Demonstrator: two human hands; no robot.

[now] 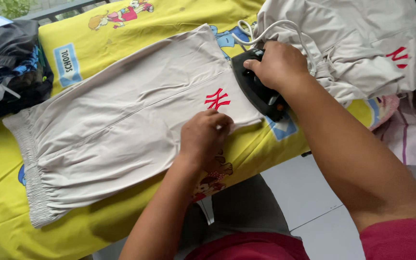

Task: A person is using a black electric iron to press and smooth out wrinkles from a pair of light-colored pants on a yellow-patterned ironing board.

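Note:
Light grey shorts (121,120) with a small red emblem (216,99) lie flat on a yellow cartoon-print sheet (6,207). My left hand (204,137) presses down on the hem of the shorts just below the emblem, fingers curled on the cloth. My right hand (278,65) grips the handle of a black electric iron (258,91), which rests on the hem edge of the shorts. The iron's white cord (270,30) loops away over a second grey garment.
A second grey garment (357,43) with a red emblem lies bunched at the top right. A pile of dark clothes (8,62) sits at the far left. White floor tiles (309,202) show below the sheet's edge.

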